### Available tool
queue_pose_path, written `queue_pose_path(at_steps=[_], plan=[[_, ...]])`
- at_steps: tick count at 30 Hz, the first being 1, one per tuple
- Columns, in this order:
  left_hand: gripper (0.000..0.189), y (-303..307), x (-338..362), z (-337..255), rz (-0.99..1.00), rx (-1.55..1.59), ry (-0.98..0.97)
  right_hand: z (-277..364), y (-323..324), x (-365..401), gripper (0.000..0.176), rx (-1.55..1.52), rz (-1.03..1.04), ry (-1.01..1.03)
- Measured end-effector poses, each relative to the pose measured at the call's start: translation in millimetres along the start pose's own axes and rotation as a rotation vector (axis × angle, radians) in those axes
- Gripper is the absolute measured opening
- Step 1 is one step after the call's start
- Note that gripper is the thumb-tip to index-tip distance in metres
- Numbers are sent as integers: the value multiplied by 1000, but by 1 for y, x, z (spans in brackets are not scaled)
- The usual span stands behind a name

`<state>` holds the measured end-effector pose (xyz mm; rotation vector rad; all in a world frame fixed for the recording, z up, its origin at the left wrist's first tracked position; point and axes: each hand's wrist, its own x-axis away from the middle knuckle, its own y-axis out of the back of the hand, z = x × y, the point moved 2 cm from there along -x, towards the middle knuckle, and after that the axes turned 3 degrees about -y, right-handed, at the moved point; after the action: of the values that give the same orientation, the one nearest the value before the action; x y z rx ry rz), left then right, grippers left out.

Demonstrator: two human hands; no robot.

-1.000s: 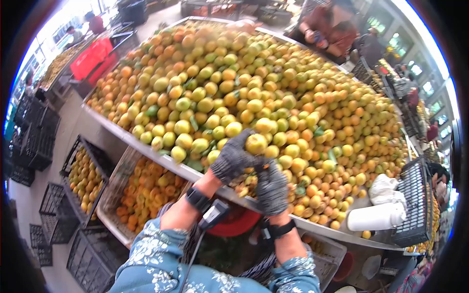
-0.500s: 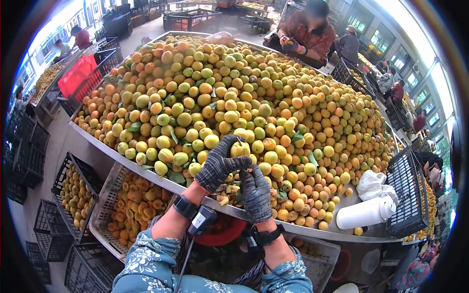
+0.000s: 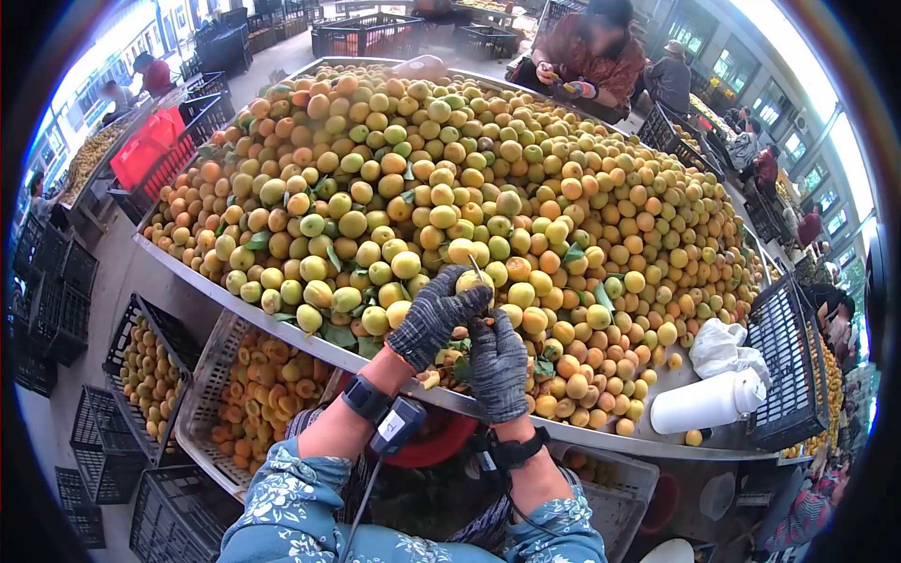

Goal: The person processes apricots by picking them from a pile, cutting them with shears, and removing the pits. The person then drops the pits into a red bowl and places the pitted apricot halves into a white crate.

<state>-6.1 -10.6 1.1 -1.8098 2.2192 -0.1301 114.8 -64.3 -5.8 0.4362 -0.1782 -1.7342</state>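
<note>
Both hands wear dark grey knitted gloves and meet over the near edge of a metal table [image 3: 221,289] heaped with yellow-green and orange fruit [image 3: 526,206]. My left hand [image 3: 434,317] is closed around a yellowish fruit [image 3: 472,280]. A thin, pointed thing [image 3: 477,266] stands up across that fruit; what it is cannot be made out. Just right of it, my right hand [image 3: 497,368] has its fingers drawn together near the fruit's lower side, and what they grip is hidden. Scraps and leaves lie beside the hands.
Below left, a white crate [image 3: 195,413] holds opened fruit halves. A red basin [image 3: 436,448] is under the table edge. A white bottle [image 3: 699,407], white bag [image 3: 721,352] and black crate [image 3: 781,361] are at the right. A co-worker [image 3: 601,56] is across the table.
Both hands have shifted slightly right with the fruit, and the pointed thing now stands up more visibly. Across the table, the co-worker's hands have moved apart.
</note>
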Motion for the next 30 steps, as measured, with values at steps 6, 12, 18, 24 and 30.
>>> queue_pose_path(at_steps=[6,12,18,24,30], plan=[[40,-2,2,-5,-7,89,-54,2,-3,6,27,-149,52,-48],[35,-12,9,-7,-184,79,-88,-5,-11,6,27,-291,103,-166],[36,-12,7,6,-283,-89,40,7,-5,5,26,91,90,-104],[35,-6,12,12,-285,406,116,4,-12,9,29,-114,68,-90],[37,-1,12,7,-125,25,101,1,-2,5,27,62,56,-67]])
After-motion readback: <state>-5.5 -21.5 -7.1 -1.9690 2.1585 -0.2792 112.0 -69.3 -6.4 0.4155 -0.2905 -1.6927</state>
